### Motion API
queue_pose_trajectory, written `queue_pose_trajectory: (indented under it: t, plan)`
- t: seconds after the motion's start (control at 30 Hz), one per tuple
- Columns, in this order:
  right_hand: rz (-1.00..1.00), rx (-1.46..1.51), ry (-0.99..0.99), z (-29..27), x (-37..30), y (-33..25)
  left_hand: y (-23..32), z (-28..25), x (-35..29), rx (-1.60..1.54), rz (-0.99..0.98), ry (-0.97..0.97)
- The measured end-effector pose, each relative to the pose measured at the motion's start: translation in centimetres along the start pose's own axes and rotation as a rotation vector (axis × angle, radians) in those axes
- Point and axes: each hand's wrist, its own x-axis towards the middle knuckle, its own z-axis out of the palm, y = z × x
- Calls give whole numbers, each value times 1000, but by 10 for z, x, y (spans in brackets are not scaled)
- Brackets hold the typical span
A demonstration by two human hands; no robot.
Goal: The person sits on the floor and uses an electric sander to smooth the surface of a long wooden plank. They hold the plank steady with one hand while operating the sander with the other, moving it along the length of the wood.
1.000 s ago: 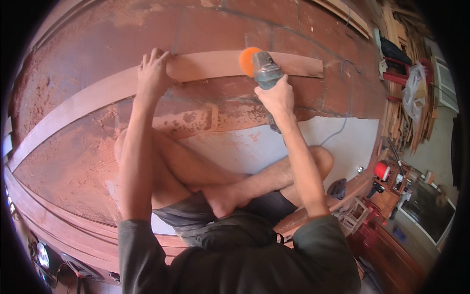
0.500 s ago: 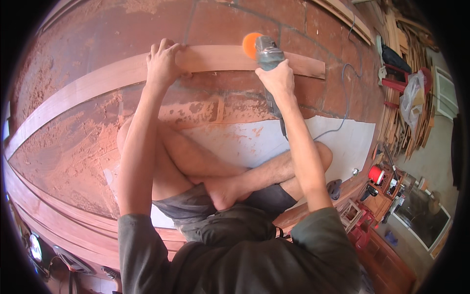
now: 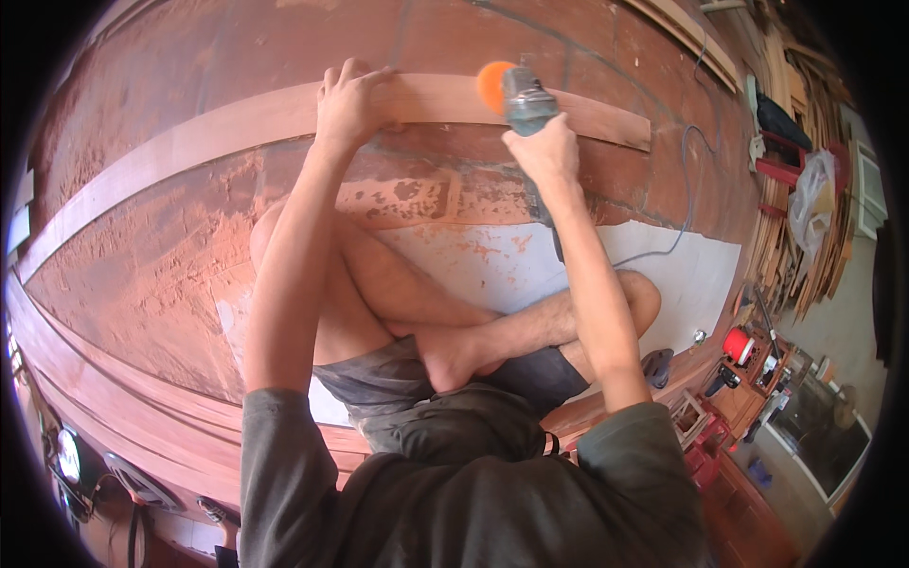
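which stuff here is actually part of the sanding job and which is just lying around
In use:
- left hand, pressing on the long wooden strip
- right hand, gripping the power sander
- orange sanding disc, on the strip
- sander cord

Lying about:
- red reel
- stacked timber offcuts
- white sheet under the legs

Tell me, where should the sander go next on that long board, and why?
Probably a short slide toward the board's right end. The right hand holds the sander with its orange disc on the long board, the left hand presses the board down just beside it, and the stretch to the right lies free.
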Motion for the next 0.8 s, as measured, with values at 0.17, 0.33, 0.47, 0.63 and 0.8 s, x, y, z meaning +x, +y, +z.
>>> queue_pose_trajectory:
  t: [0.17,0.33,0.47,0.63,0.8]
  plan:
    - [-34,-27,-26,-8,6,20,-8,2,-3,22,4,2]
    - [92,-61,45,-16,30,56,3,1,0,36,8,-11]
    - [17,1,11,-5,2,30,-10,7,0,41,31,-7]
    - [-82,-14,-32,9,-20,7,-8,4,1,49,28,-61]
    - [-13,-66,14,-16,24,39,-10,1,5,128,95,-59]
